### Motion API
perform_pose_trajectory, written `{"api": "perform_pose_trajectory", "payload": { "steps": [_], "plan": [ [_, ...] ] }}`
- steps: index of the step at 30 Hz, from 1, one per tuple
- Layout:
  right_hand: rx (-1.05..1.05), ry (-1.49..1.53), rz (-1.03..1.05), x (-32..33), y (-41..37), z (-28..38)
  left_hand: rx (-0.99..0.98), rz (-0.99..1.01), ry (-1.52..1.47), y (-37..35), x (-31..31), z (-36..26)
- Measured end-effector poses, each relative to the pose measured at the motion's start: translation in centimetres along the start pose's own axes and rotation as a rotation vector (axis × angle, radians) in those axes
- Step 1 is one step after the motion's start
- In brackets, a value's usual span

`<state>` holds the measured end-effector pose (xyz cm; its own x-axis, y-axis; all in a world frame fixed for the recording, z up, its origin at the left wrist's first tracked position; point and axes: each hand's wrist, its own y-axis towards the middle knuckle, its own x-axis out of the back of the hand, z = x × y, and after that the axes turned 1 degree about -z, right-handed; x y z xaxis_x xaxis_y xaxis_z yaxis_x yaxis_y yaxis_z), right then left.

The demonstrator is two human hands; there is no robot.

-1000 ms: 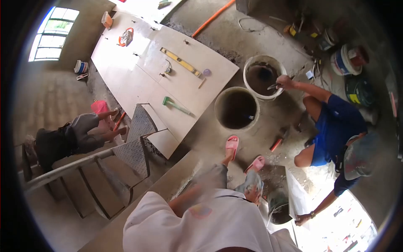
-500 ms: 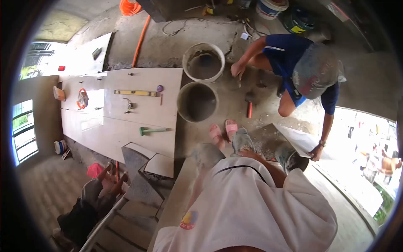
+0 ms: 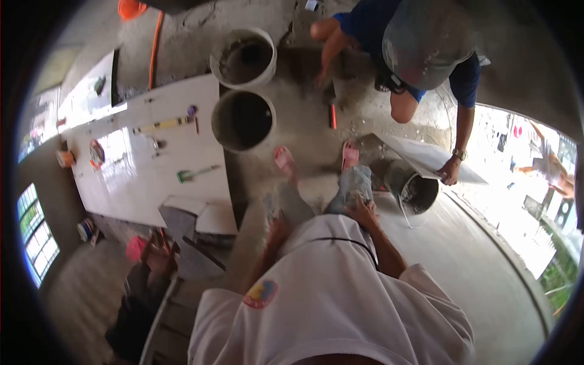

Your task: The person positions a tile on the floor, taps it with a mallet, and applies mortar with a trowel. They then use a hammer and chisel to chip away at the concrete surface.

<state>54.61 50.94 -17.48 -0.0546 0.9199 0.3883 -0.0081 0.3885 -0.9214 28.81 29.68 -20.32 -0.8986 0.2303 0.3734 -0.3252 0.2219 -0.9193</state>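
Note:
My right hand (image 3: 363, 213) rests on my right knee over the jeans (image 3: 356, 182), fingers stretched out, holding nothing visible. My left hand (image 3: 278, 226) lies against my left leg; its fingers are blurred. Pink sandals (image 3: 350, 155) are on my feet. Beyond my feet stand two large buckets (image 3: 243, 120), and a hammer with a red handle (image 3: 333, 115) lies on the floor. To the right, a bucket of grey mix (image 3: 420, 193) is beside a tile (image 3: 413, 155), whose edge a co-worker's hand (image 3: 450, 170) grips.
A co-worker in a cap (image 3: 426, 42) crouches at upper right. Large pale slabs (image 3: 182, 146) at left bear a spirit level (image 3: 163, 125) and a green-handled tool (image 3: 188, 175). Another person (image 3: 143, 286) works at lower left beside stairs. An orange hose (image 3: 155, 52) lies behind.
My view has shifted, and the scene sits further left and up. My feet have moved apart. My left hand now shows at my leg. The co-worker appears closer, still gripping the tile.

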Motion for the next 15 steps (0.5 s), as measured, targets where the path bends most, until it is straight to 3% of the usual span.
{"api": "perform_pose_trajectory", "payload": {
  "steps": [2, 5, 8, 11, 13, 15],
  "plan": [
    [-0.013, -0.022, 0.073, 0.7, 1.8, -0.9, 0.035, -0.037, 0.012, 0.0, -2.3, -2.2],
    [-0.047, -0.054, -0.039, -0.5, 7.3, -4.4, 0.066, -0.176, 0.122, 0.7, -6.3, -5.3],
    [-0.1, -0.013, 0.009, -1.5, 7.5, -7.2, -0.195, -0.267, 0.316, 1.8, -10.0, -7.2],
    [-0.088, 0.01, -0.071, -3.6, 12.5, -7.5, -0.12, 0.203, 0.126, 8.5, -14.2, -8.7],
    [-0.069, 0.136, -0.106, -4.5, 15.3, -7.5, -0.242, 0.189, -0.054, 16.3, -17.1, -9.4],
    [-0.104, 0.099, -0.192, -6.8, 16.7, -6.7, -0.195, 0.246, -0.127, 20.5, -17.3, -9.4]
  ]
}}
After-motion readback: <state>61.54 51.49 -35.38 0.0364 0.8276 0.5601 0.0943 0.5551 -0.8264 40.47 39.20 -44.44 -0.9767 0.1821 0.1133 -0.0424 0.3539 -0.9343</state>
